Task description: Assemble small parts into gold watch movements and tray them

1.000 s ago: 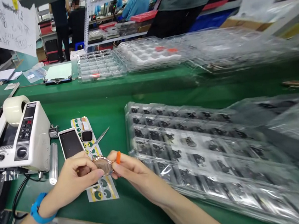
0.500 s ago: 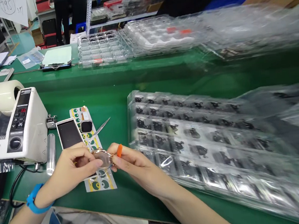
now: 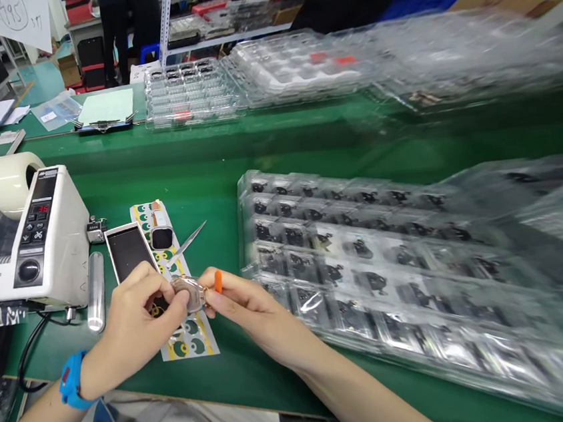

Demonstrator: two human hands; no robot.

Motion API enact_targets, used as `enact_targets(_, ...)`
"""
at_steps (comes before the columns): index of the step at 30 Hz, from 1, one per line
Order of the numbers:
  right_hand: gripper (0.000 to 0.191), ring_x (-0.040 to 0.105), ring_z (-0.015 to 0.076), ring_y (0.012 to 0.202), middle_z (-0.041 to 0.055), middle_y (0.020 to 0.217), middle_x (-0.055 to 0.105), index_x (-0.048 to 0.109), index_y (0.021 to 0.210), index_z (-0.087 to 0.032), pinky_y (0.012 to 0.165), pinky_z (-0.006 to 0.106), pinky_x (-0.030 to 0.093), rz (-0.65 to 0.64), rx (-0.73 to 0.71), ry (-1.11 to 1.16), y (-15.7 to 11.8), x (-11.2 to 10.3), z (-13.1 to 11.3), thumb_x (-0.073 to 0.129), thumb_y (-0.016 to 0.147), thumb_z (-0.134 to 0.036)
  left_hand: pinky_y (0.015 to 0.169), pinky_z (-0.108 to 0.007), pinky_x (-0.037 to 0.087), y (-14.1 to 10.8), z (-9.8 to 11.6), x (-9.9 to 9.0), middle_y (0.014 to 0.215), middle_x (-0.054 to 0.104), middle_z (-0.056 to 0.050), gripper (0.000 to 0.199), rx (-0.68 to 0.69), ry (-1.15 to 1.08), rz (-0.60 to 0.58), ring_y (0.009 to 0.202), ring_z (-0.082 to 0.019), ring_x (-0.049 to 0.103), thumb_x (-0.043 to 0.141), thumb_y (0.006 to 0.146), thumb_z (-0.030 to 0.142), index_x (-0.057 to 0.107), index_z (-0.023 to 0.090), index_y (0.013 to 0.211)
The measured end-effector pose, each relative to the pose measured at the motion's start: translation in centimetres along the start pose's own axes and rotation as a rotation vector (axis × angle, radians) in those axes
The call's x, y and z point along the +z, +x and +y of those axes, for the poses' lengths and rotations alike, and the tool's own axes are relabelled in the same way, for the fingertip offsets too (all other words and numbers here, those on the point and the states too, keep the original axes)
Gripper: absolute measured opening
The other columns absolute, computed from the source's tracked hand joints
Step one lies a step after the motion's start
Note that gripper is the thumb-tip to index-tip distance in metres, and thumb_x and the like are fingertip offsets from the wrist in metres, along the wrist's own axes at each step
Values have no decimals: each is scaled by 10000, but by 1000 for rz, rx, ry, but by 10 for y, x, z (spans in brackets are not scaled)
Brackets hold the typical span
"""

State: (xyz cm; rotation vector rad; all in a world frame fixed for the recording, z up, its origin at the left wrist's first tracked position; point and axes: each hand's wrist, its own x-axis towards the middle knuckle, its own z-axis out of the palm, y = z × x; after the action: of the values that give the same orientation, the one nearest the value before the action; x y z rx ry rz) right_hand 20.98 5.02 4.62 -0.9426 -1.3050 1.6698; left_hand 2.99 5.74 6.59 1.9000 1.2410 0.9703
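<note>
A round watch case (image 3: 190, 294) with a rose-gold rim is held between both hands above a sticker sheet (image 3: 189, 341). My left hand (image 3: 144, 313) pinches its left side, thumb over the face. My right hand (image 3: 241, 302) grips its right edge; an orange cover (image 3: 218, 281) sits on one finger. Behind my left hand lies an open white box (image 3: 129, 250) with a dark inside. Beside it a small square dark-faced piece (image 3: 161, 238) rests on the sheet. Pointed tweezers (image 3: 189, 241) lie across the sheet's right edge.
At the left stands a white tape dispenser (image 3: 47, 235), with a clear cylinder (image 3: 96, 291) beside it. Clear trays of dark parts (image 3: 366, 249) fill the right side. More trays (image 3: 193, 93) and a clipboard (image 3: 106, 107) line the back ledge.
My left hand has turned at the wrist, its fingers lifting and curling more over the watch case. The case has tilted and shifted slightly left, with my right hand following.
</note>
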Motion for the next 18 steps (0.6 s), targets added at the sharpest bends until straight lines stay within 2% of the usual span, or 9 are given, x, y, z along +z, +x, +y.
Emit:
enact_targets(4,446,391,126,623,-30,688,441,552,760,-216,609,261,382,23,-36,31,1,0,0,625,822,-652,519,-223,325,1,-2,-6,667,453,46,217,108,151,186,563,-86,402,592,860,134,500,180,669)
enact_targets(6,430,393,121,619,-32,692,452,565,771,-216,610,257,377,28,-45,53,2,0,1,636,824,-637,550,-224,367,2,-3,-9,693,484,40,171,185,143,288,594,-92,435,606,858,105,541,181,719)
enact_targets(8,418,391,113,616,-36,691,456,578,778,-215,612,250,371,27,-43,80,2,1,1,646,823,-625,623,-232,442,3,-4,-9,791,557,7,100,295,70,303,699,-108,529,635,859,104,625,185,800)
enact_targets(10,412,387,110,610,-37,692,456,588,775,-215,607,247,371,19,-31,106,2,2,2,660,816,-618,741,-281,510,3,-6,-6,977,627,-51,87,367,0,212,886,-154,613,657,867,134,702,204,892)
enact_targets(13,399,390,110,600,-42,674,438,609,780,-217,593,245,380,20,-21,143,1,5,3,683,800,-608,880,-401,532,4,-12,1,1224,627,-113,144,338,-61,16,1100,-240,621,666,879,207,741,241,997)
enact_targets(15,381,423,111,607,-44,664,449,635,814,-224,613,244,404,7,-9,167,1,7,5,691,798,-600,936,-459,515,5,-16,5,1307,600,-129,176,289,-110,-72,1165,-278,601,703,854,253,740,244,1025)
enact_targets(18,382,544,134,692,-27,713,555,660,875,-231,741,283,470,-36,38,225,1,9,8,708,783,-599,1007,-497,464,7,-20,9,1332,595,-144,219,252,-176,-134,1196,-305,587,780,777,277,733,224,984)
